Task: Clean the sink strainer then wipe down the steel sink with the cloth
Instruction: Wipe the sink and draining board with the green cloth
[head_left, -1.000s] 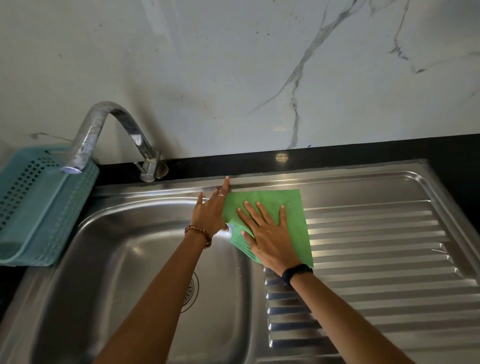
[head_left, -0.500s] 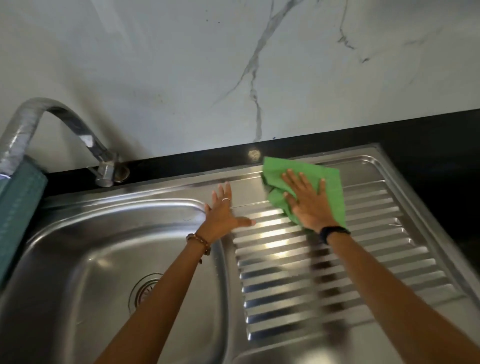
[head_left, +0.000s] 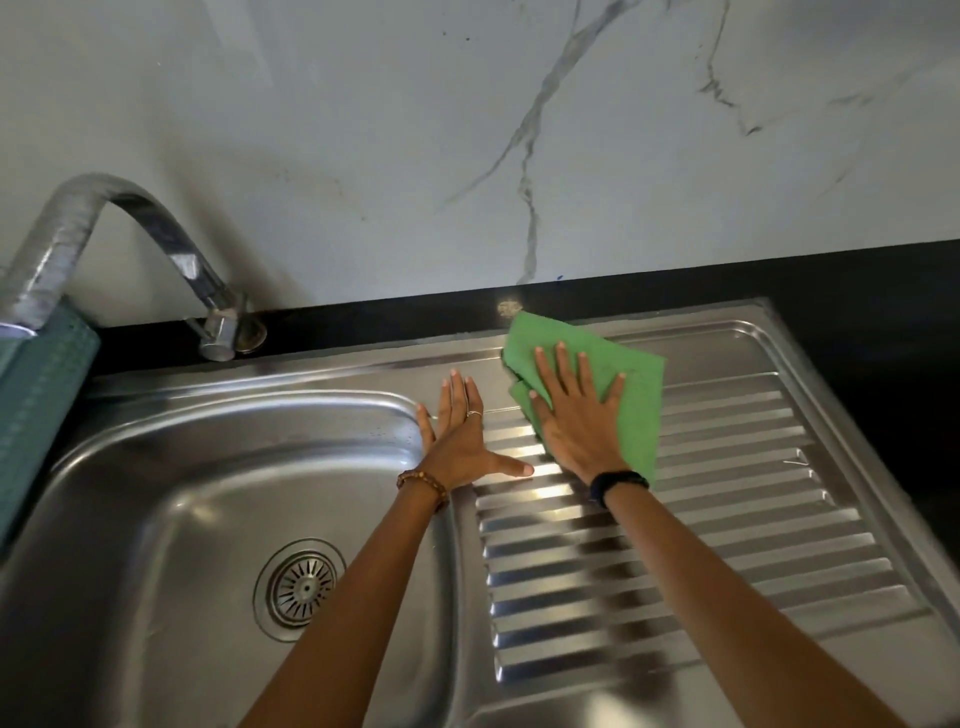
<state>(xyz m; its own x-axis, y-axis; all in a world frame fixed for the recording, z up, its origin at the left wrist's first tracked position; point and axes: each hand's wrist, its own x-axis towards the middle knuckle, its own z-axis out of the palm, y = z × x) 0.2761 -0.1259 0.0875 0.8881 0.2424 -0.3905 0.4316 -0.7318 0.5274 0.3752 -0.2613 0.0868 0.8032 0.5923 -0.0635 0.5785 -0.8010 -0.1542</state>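
A green cloth (head_left: 631, 410) is pressed flat under the spread right hand (head_left: 579, 421) at upper right of the sink (head_left: 727, 525). The left hand (head_left: 460, 441) is laid open and empty beside it. Ribs are best followed lengthwise, with even pressure.

A single head-worn camera is looking steeply down and forward from close above the stainless steel sink (head_left: 727, 675), facing the white marble-veined wall (head_left: 467, 130) behind its far edge. Both forearms are entering from the near edge; no second view is sharing the scene.
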